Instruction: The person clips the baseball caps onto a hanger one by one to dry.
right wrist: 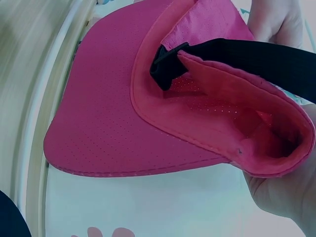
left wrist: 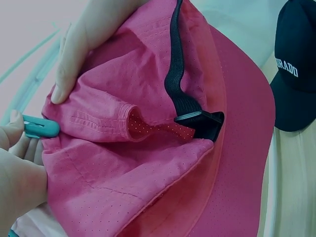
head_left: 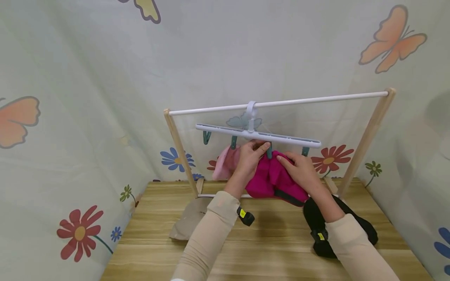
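Note:
A magenta cap [head_left: 260, 180] hangs below the pale clip hanger [head_left: 288, 139], crown up. My left hand [head_left: 249, 159] pinches a teal clip [head_left: 269, 150] of that hanger. The left wrist view shows this clip [left wrist: 43, 127] at the edge of the cap's crown. With my right hand [head_left: 301, 170] I hold the cap's upper right part, thumb on the near side. The cap's black strap and buckle [left wrist: 210, 123] show in the left wrist view, and its brim [right wrist: 94, 108] in the right wrist view. A light pink cap [head_left: 225, 164] hangs left of my left hand, under another teal clip [head_left: 233, 142].
The hanger hooks over the white rod [head_left: 323, 100] of a wooden-legged rack [head_left: 369, 132]. A beige cap [head_left: 190, 218] lies on the wooden table [head_left: 274, 257] at left; a black cap [head_left: 358, 222] lies at right, partly behind my right forearm. A patterned curtain [head_left: 225, 50] stands behind.

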### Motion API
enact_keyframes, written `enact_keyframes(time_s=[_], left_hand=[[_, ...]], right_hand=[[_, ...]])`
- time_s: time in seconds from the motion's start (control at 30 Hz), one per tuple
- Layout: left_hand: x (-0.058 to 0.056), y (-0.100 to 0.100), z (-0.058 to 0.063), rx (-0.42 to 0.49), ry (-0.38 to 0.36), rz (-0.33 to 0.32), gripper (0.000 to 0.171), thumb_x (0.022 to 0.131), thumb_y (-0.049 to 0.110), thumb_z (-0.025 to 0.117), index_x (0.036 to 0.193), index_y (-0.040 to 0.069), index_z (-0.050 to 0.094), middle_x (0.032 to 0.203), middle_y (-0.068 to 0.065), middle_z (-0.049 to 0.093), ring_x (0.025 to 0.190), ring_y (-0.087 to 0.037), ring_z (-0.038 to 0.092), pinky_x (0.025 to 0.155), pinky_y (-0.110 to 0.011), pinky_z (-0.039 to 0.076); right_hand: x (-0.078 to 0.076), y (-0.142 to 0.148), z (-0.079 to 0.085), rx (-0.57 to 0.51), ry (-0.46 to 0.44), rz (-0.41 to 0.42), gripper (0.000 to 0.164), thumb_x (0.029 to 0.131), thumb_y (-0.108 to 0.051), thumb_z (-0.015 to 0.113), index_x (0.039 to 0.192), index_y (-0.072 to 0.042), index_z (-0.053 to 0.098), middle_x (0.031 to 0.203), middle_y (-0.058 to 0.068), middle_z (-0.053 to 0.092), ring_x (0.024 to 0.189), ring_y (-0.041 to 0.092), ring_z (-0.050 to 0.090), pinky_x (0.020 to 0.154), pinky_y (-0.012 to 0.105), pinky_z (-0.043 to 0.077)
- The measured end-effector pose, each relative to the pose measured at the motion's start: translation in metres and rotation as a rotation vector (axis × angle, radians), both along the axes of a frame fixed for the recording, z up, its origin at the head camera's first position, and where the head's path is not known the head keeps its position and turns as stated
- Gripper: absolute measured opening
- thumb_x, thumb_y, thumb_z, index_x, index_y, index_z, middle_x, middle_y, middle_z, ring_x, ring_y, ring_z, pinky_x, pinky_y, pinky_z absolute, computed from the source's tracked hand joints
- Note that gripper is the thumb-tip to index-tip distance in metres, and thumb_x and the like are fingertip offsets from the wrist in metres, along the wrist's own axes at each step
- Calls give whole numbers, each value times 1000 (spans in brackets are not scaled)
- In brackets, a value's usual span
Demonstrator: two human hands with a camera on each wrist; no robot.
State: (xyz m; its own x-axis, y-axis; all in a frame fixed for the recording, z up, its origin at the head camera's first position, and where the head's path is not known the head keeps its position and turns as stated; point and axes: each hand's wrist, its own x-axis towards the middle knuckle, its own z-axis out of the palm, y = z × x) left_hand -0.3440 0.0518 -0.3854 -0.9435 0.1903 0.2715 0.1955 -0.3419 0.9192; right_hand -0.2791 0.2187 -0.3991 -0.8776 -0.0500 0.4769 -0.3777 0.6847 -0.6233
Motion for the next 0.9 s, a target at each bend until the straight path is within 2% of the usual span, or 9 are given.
enact_keyframes(time_s=[0.53,0.7,0.9], left_hand=[[0,1,-2,-23,4,-18,25,96,2,68,114,-15,66,86,3,64,78,-7,55,69,-17,47],[1,1,-2,-33,10,-25,27,96,3,68,117,-15,66,87,3,64,79,-6,55,70,-17,47],[-1,2,-4,-17,26,-5,29,97,2,67,118,-16,65,91,4,66,84,-6,57,75,-16,49]], right_hand=[[4,3,0,-8,-13,4,32,105,-31,59,117,-5,73,96,14,74,78,24,63,65,34,49],[6,5,0,-12,-34,12,33,105,-32,58,119,-5,72,96,13,74,76,23,60,64,34,48],[8,8,0,-4,-61,16,36,104,-33,58,125,-5,69,97,14,72,75,24,58,64,35,48]])
